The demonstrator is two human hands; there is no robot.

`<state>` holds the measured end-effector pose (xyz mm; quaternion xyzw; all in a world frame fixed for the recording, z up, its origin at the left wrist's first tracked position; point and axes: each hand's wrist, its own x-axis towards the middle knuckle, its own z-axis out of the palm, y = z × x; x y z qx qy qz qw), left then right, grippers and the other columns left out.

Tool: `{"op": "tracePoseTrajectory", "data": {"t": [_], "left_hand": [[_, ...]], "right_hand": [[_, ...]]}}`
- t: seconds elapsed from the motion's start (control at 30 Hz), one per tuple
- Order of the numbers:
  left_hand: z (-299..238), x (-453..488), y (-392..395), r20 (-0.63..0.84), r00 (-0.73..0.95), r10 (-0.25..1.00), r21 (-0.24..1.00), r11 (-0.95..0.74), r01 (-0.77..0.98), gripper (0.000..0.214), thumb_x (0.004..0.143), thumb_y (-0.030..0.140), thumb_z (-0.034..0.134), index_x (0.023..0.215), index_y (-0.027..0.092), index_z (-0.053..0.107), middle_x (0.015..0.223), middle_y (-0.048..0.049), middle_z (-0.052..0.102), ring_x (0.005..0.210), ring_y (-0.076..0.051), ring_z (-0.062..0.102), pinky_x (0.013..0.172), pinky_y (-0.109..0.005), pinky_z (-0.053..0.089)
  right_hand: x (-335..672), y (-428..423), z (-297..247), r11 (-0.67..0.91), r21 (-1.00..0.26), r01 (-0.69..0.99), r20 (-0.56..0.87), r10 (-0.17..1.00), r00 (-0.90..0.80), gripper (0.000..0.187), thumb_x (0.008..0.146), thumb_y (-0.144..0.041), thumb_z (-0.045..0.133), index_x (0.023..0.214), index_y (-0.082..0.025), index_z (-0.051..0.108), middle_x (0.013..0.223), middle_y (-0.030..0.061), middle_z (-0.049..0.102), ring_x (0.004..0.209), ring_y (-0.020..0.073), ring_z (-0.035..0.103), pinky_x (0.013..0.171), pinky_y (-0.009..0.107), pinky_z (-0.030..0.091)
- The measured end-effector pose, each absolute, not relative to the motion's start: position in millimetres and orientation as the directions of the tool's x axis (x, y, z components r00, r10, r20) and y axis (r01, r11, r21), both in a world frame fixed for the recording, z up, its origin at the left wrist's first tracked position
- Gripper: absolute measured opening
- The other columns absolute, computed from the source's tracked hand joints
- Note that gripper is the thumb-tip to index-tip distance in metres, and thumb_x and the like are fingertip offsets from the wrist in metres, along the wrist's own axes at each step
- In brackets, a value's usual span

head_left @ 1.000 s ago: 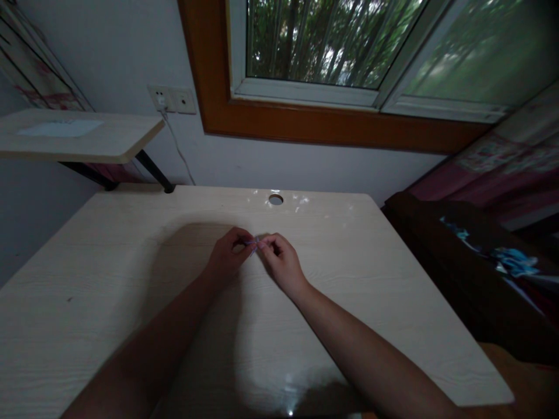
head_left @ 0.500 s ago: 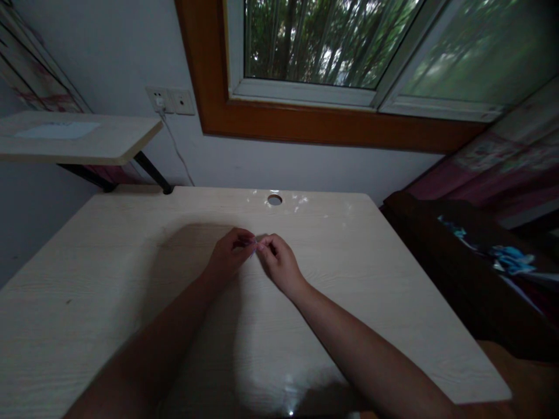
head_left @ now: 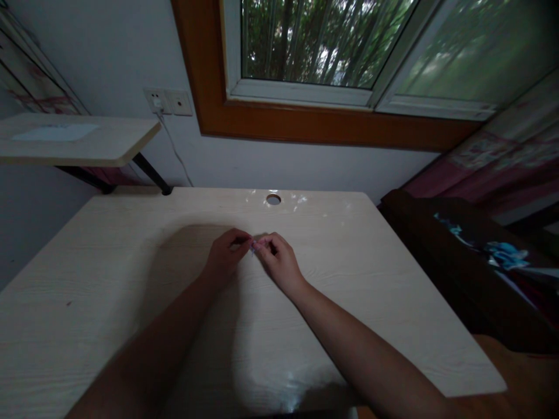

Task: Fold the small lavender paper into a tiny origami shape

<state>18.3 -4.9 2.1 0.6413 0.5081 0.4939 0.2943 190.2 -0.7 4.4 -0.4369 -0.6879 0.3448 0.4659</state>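
Note:
Both hands meet above the middle of the pale wooden desk. My left hand pinches a tiny, thin, pale purplish piece between thumb and forefinger. From the other side my right hand pinches the same small piece, its fingertips almost touching those of the left. The piece is mostly covered by the fingertips and too small to name; a thin end of it pokes out below them.
A round cable hole lies near the desk's back edge. At the left a raised shelf on black legs holds a paper sheet. Behind are a wall socket with a plugged cable and a window. Dark furniture stands at the right.
The fingertips have shifted slightly around the small piece, and the left fingers have drawn closer together. The whole view has moved a little.

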Motion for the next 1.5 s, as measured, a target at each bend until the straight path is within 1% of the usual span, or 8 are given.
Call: {"op": "tracePoseTrajectory", "data": {"t": [0.23, 0.4, 0.57, 0.77, 0.97, 1.13, 1.33, 1.5], "left_hand": [[4.7, 18.7, -6.4, 0.382, 0.010, 0.924, 0.850, -0.355, 0.388, 0.010, 0.086, 0.029, 0.065, 0.088, 0.020, 0.067, 0.084, -0.0010, 0.069, 0.079, -0.015, 0.065, 0.076, -0.027, 0.054], [1.8, 18.0, -5.5, 0.384, 0.037, 0.922, 0.859, -0.372, 0.351, 0.011, 0.087, 0.031, 0.065, 0.089, 0.020, 0.067, 0.086, -0.0019, 0.068, 0.080, -0.015, 0.065, 0.076, -0.027, 0.054], [2.5, 17.8, -4.9, 0.369, 0.074, 0.926, 0.880, -0.374, 0.293, 0.012, 0.087, 0.031, 0.064, 0.091, 0.020, 0.066, 0.088, -0.0027, 0.067, 0.081, -0.015, 0.065, 0.078, -0.028, 0.054], [10.2, 17.8, -6.3, 0.396, 0.116, 0.911, 0.847, -0.411, 0.337, 0.013, 0.087, 0.032, 0.065, 0.088, 0.020, 0.068, 0.086, -0.0028, 0.066, 0.081, -0.015, 0.063, 0.077, -0.027, 0.053], [10.1, 15.2, -7.4, 0.369, 0.124, 0.921, 0.861, -0.389, 0.327, 0.013, 0.087, 0.033, 0.064, 0.088, 0.020, 0.068, 0.086, -0.0029, 0.067, 0.081, -0.016, 0.064, 0.078, -0.028, 0.053], [6.8, 14.5, -8.8, 0.353, 0.090, 0.931, 0.877, -0.363, 0.314, 0.013, 0.086, 0.033, 0.065, 0.089, 0.021, 0.069, 0.086, -0.0028, 0.069, 0.079, -0.016, 0.065, 0.076, -0.028, 0.054], [6.9, 13.6, -9.4, 0.332, 0.084, 0.940, 0.886, -0.341, 0.314, 0.013, 0.084, 0.032, 0.066, 0.087, 0.020, 0.070, 0.084, -0.0031, 0.071, 0.078, -0.016, 0.065, 0.075, -0.027, 0.053], [9.8, 14.0, -9.3, 0.349, 0.086, 0.933, 0.858, -0.355, 0.372, 0.011, 0.084, 0.029, 0.065, 0.085, 0.019, 0.069, 0.081, -0.0027, 0.068, 0.076, -0.015, 0.063, 0.071, -0.026, 0.050]], "right_hand": [[189.9, 0.4, 0.9, 0.324, -0.919, 0.225, 0.291, 0.942, -0.167, 0.017, 0.087, -0.038, 0.067, 0.085, -0.022, 0.071, 0.074, -0.0003, 0.059, 0.064, 0.0137, 0.050, 0.061, 0.026, 0.041], [190.7, 0.5, -0.3, 0.309, -0.928, 0.208, 0.283, 0.948, -0.148, 0.016, 0.086, -0.037, 0.067, 0.084, -0.022, 0.072, 0.071, -0.0014, 0.055, 0.063, 0.0133, 0.048, 0.061, 0.026, 0.039], [190.6, -1.1, 3.6, 0.350, -0.910, 0.223, 0.324, 0.935, -0.145, 0.015, 0.086, -0.036, 0.068, 0.082, -0.022, 0.071, 0.072, -0.0009, 0.056, 0.062, 0.0131, 0.048, 0.060, 0.026, 0.040], [192.4, -4.5, 10.6, 0.442, -0.851, 0.285, 0.411, 0.897, -0.164, 0.011, 0.088, -0.031, 0.066, 0.084, -0.022, 0.071, 0.077, 0.0005, 0.061, 0.063, 0.0131, 0.051, 0.061, 0.026, 0.043], [195.2, -8.3, 15.7, 0.492, -0.789, 0.368, 0.452, 0.871, -0.195, 0.012, 0.090, -0.032, 0.063, 0.089, -0.023, 0.071, 0.082, 0.0039, 0.066, 0.069, 0.0163, 0.057, 0.065, 0.029, 0.046], [195.7, -10.4, 16.6, 0.501, -0.776, 0.384, 0.461, 0.865, -0.198, 0.014, 0.093, -0.032, 0.060, 0.092, -0.023, 0.071, 0.086, 0.0050, 0.066, 0.071, 0.0167, 0.058, 0.066, 0.030, 0.047], [194.1, -8.7, 14.1, 0.519, -0.774, 0.364, 0.472, 0.855, -0.216, 0.012, 0.092, -0.030, 0.060, 0.093, -0.022, 0.069, 0.086, 0.0038, 0.064, 0.073, 0.0163, 0.057, 0.069, 0.029, 0.047], [192.5, -7.5, 12.8, 0.521, -0.771, 0.366, 0.467, 0.853, -0.233, 0.011, 0.093, -0.028, 0.060, 0.092, -0.022, 0.068, 0.084, 0.0031, 0.062, 0.072, 0.0155, 0.056, 0.069, 0.028, 0.046]]}}
